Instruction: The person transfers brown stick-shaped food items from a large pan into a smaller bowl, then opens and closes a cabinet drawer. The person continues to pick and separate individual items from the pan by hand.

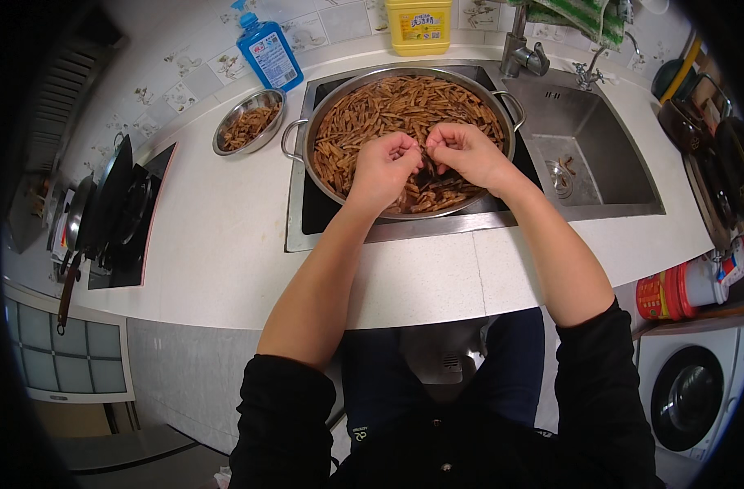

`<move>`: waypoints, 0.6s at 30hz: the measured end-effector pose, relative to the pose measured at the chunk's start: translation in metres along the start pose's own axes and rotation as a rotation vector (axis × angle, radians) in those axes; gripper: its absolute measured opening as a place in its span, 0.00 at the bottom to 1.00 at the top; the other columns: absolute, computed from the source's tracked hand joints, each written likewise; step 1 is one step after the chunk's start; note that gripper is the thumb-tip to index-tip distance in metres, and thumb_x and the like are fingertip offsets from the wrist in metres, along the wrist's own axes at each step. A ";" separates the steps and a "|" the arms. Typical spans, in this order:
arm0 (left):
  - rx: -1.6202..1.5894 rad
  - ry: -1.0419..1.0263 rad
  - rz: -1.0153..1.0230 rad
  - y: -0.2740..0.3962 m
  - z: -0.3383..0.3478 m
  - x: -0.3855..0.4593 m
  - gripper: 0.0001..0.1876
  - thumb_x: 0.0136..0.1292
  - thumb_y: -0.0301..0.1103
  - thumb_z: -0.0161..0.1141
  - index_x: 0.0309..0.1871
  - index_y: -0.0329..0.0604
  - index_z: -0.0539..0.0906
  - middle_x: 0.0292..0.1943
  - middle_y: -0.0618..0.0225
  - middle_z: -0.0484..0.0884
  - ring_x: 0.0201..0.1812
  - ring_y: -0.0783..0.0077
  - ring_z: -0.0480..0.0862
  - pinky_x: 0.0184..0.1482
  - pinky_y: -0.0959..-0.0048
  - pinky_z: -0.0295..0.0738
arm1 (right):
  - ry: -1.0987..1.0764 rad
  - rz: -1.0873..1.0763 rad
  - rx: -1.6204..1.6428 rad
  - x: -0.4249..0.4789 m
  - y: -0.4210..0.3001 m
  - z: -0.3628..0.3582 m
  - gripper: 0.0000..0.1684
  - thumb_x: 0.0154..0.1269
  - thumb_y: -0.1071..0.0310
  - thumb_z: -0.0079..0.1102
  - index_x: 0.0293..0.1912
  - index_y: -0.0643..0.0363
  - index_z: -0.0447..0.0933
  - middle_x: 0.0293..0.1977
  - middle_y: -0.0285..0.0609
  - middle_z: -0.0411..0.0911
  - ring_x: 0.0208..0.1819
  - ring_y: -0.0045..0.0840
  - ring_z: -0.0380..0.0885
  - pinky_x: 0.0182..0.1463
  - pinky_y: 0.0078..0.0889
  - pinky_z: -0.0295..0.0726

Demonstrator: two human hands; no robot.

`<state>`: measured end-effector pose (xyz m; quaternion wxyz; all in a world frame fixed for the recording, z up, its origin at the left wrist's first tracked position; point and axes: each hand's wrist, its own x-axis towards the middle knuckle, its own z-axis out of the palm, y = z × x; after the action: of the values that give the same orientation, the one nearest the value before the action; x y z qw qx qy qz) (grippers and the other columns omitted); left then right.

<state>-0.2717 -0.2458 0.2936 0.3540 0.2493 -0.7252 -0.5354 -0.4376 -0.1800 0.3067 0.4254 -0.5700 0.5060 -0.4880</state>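
Observation:
A wide stainless steel pan (306,131) with two loop handles stands over the left sink bay, full of brown strips (372,101), possibly dried vegetable, lying in liquid. Over its front half, my left hand (393,165) and my right hand (463,153) come close together, thumbs and forefingers pinched. A small dark piece (430,166) shows between the fingertips; which hand grips it is hard to tell. Under the hands the strips thin out and dark liquid shows. To the left, a small steel bowl (268,136) holds more of the brown strips.
Right of the pan is a steel sink basin (598,140) with a few scraps by its drain and a faucet (522,55) behind. A blue pump bottle (268,52) and a yellow jug (418,27) stand at the back wall. A dark wok (112,195) leans at far left.

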 end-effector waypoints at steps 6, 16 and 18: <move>0.083 0.063 0.104 -0.003 0.004 0.000 0.04 0.59 0.24 0.57 0.29 0.35 0.78 0.18 0.76 0.74 0.20 0.87 0.70 0.23 0.83 0.65 | 0.053 -0.097 -0.116 0.003 0.007 -0.001 0.06 0.59 0.71 0.57 0.32 0.64 0.74 0.25 0.32 0.73 0.26 0.13 0.71 0.33 0.17 0.73; -0.099 -0.022 -0.039 0.003 0.002 0.001 0.04 0.64 0.26 0.55 0.36 0.35 0.78 0.28 0.72 0.79 0.30 0.82 0.77 0.36 0.82 0.73 | 0.069 -0.029 -0.039 0.002 0.004 -0.002 0.04 0.59 0.73 0.56 0.33 0.64 0.74 0.24 0.32 0.74 0.26 0.13 0.72 0.32 0.18 0.73; -0.071 -0.003 -0.010 0.000 0.002 0.002 0.04 0.64 0.26 0.56 0.35 0.35 0.78 0.27 0.71 0.79 0.29 0.82 0.77 0.35 0.82 0.73 | 0.044 -0.082 -0.083 0.002 0.006 -0.001 0.04 0.59 0.73 0.56 0.33 0.64 0.74 0.24 0.32 0.74 0.26 0.13 0.72 0.31 0.18 0.73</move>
<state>-0.2748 -0.2457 0.2937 0.3589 0.2393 -0.7050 -0.5629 -0.4397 -0.1827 0.3011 0.3700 -0.5963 0.5112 -0.4961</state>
